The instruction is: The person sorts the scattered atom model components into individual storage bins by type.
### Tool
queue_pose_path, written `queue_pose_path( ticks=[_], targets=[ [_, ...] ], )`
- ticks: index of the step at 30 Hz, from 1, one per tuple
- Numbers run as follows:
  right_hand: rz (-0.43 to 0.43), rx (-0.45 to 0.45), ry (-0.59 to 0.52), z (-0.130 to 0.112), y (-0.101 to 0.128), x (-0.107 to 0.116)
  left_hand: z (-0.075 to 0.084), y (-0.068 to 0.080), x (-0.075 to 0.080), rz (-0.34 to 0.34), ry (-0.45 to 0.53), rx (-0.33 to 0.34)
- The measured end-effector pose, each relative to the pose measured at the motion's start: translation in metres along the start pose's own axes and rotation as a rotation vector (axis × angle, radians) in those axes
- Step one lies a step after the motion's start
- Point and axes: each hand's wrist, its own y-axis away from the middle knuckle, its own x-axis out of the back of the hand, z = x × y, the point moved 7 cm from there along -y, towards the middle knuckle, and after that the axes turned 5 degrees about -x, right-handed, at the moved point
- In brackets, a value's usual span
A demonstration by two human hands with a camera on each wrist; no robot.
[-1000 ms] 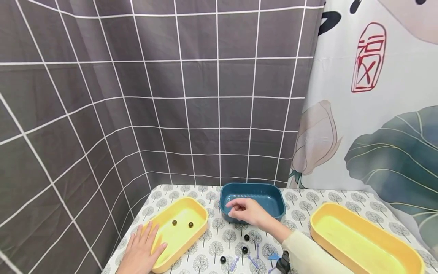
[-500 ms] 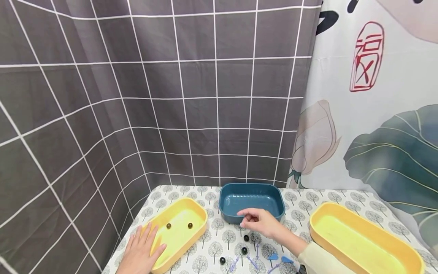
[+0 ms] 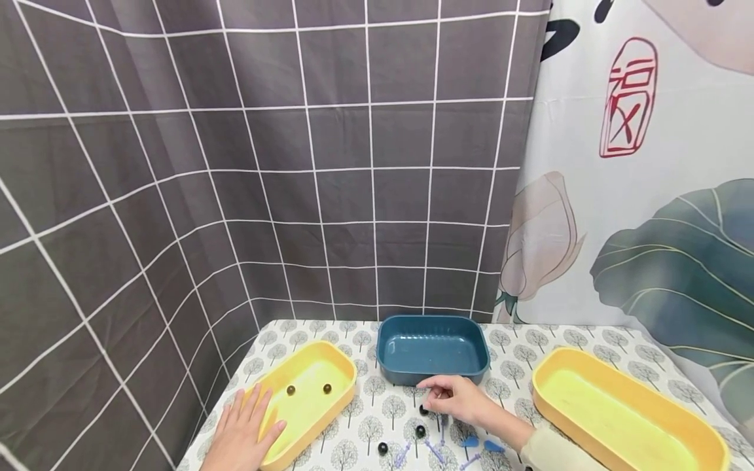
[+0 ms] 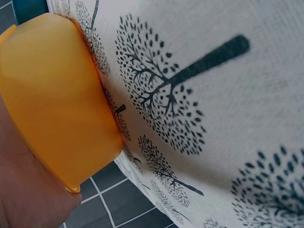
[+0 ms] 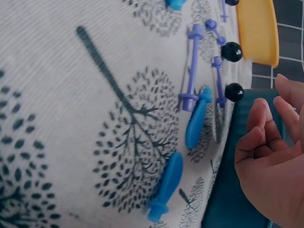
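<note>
My right hand (image 3: 456,398) is bent over a small black ball (image 3: 423,410) on the table, just in front of the dark teal bin (image 3: 432,378). Its index finger and thumb stand apart, with nothing between them; in the right wrist view that ball (image 5: 234,92) lies beyond the fingertips. Two more black balls, one in the middle (image 3: 421,432) and one to the left (image 3: 383,449), lie nearer the front. On the left, my left hand (image 3: 241,432) rests with straight fingers over the side of a yellow tray (image 3: 321,425). Two dark balls (image 3: 291,390) sit inside that tray.
Small purple rods (image 3: 436,453) and blue paddle-shaped pieces (image 3: 493,447) lie scattered beside the right forearm. A second yellow tray (image 3: 624,451) stands at the right. Behind the table hangs a dark grid-patterned curtain (image 3: 341,196).
My right hand has moved from over the teal bin forward and down to the nearest black ball. One ball in the left tray rolled slightly toward the left hand, which stays in place.
</note>
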Motion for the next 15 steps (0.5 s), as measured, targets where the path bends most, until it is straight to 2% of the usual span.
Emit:
queue_pose_path(
  ticks=[9,15],
  targets=[
    [-0.014,-0.009,0.109,0.015,-0.001,-0.003,0.000,0.000,0.000,0.034,-0.007,-0.013],
    [-0.031,-0.036,0.118,0.023,-0.002,-0.005,0.001,0.002,0.001,0.058,0.004,-0.014]
  ],
)
